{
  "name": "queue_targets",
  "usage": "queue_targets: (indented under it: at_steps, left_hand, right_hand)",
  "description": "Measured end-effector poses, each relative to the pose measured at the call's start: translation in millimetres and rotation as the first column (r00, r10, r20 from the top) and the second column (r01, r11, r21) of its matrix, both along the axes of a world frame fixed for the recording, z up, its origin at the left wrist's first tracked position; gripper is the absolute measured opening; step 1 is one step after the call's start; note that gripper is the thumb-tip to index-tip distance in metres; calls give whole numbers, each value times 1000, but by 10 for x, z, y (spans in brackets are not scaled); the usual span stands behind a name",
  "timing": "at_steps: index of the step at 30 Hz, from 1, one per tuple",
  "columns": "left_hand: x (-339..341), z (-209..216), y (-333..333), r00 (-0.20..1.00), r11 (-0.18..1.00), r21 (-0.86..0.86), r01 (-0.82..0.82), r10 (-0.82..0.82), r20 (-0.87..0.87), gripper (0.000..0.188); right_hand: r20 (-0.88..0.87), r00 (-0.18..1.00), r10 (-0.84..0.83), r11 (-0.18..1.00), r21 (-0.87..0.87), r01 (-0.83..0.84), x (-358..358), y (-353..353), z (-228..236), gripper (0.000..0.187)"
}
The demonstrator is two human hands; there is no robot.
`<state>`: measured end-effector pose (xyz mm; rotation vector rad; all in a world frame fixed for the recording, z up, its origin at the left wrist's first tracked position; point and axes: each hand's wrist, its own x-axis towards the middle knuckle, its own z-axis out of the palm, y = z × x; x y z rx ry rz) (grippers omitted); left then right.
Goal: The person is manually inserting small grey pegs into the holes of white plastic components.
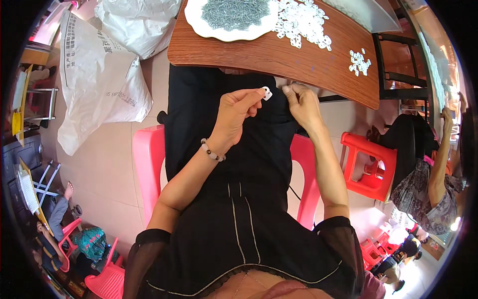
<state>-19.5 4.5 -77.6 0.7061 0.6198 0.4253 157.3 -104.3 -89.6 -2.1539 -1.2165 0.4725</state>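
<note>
While a small white piece (268, 93) is pinched in the left hand's (235, 113) grip, over the lap before the near edge of the desk (234, 54), the right hand's (304, 107) fingers are curled close by; whether anything is held there cannot be told. Beyond, a small cluster of white pieces (359, 63) is scattered near the right edge, and a larger white heap (298, 22) is spread beside a scalloped plate (198, 26) of grey screws (235, 14), set toward the left edge.

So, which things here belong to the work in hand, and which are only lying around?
Apparently in the work:
small white plastic piece in the left hand
similar loose white pieces on the brown wooden table
thin grey rod-like pieces on the white scalloped plate

Apparently just around:
two large white sacks
red plastic stool at right
</note>
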Motion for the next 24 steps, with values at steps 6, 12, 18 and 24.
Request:
queue_targets:
  at_steps: [6, 12, 18, 24]
  left_hand:
    - [4, 25, -20, 1000, 1000, -5, -3, 3, 6, 16]
    - [-3, 53, 5, 999, 999, 23, -35, 35, 6, 17]
    - [-3, 47, -4, 1000, 999, 45, -8, 7, 19, 16]
    - [0, 40, 2, 999, 999, -28, 41, -41, 16, 16]
  right_hand:
    - [-56, 998, -18, 999, -28, 16, -64, 33, 105, 18]
    - [102, 994, 26, 955, -297, 6, -137, -36, 292, 25]
    - [-291, 951, 104, 897, -385, -216, 34, -123, 272, 27]
    - [-159, 987, 15, 999, -45, -22, -134, -72, 333, 21]
